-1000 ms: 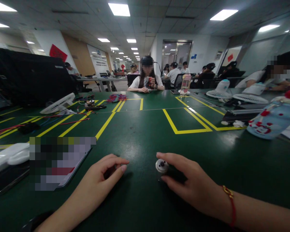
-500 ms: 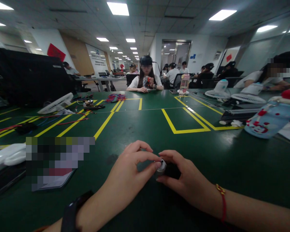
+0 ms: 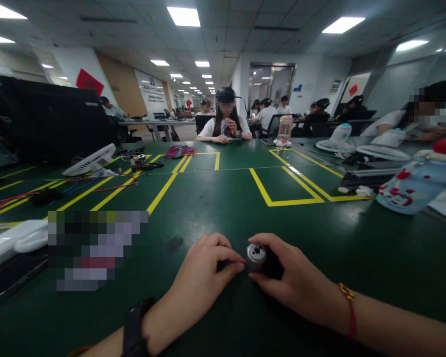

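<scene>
A small grey metal cylinder (image 3: 256,254), which looks like a small motor, stands upright on the green table. Its round top face has dark holes in it. My right hand (image 3: 288,270) is closed around it, thumb in front and fingers behind. Just left of the cylinder, my left hand (image 3: 208,265) has its thumb and index finger drawn together in a pinch. Whatever those fingertips hold, if anything, is too small to make out.
On the left lie a phone (image 3: 15,272), a white device (image 3: 17,235) and a blurred-out flat item (image 3: 100,253). Wires and a small white fan (image 3: 91,161) are farther back. A blue bottle (image 3: 412,186) stands right. Across the table sits a person (image 3: 225,121).
My left fingertips have left the cylinder's top and moved down beside it. The top face with its holes now shows, and my right hand still grips the cylinder, slightly farther right.
</scene>
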Motion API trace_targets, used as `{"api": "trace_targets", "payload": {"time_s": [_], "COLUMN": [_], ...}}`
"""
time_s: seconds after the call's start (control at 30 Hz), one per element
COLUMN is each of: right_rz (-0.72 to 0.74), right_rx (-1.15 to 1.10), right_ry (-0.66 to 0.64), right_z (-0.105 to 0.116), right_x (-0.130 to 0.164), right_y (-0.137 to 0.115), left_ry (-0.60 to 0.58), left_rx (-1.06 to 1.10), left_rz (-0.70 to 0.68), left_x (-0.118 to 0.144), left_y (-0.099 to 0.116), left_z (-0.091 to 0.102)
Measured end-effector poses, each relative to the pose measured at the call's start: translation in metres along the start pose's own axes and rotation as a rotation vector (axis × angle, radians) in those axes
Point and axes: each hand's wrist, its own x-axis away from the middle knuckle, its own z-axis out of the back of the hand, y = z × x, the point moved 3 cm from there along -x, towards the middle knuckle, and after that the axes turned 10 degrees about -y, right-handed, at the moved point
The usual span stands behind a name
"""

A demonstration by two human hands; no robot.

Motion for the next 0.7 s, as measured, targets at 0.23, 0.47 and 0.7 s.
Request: {"api": "trace_targets", "payload": {"time_s": [0.23, 0.47, 0.7], "right_rz": [-0.208, -0.696, -0.352], "right_rx": [0.121, 0.312, 0.817], "right_ry": [0.282, 0.45, 0.547], "right_z": [0.051, 0.131, 0.105], "right_x": [0.024, 0.092, 0.069], "right_y": [0.05, 0.143, 0.103], "left_ry": [0.054, 0.102, 0.139], "left_rx": [0.164, 0.265, 0.264], "left_rz": [0.11, 0.282, 0.31], "left_x": [0.019, 0.045, 0.043], "left_y": [-0.017, -0.056, -0.054], "left_z": [0.031, 0.044, 0.039]}}
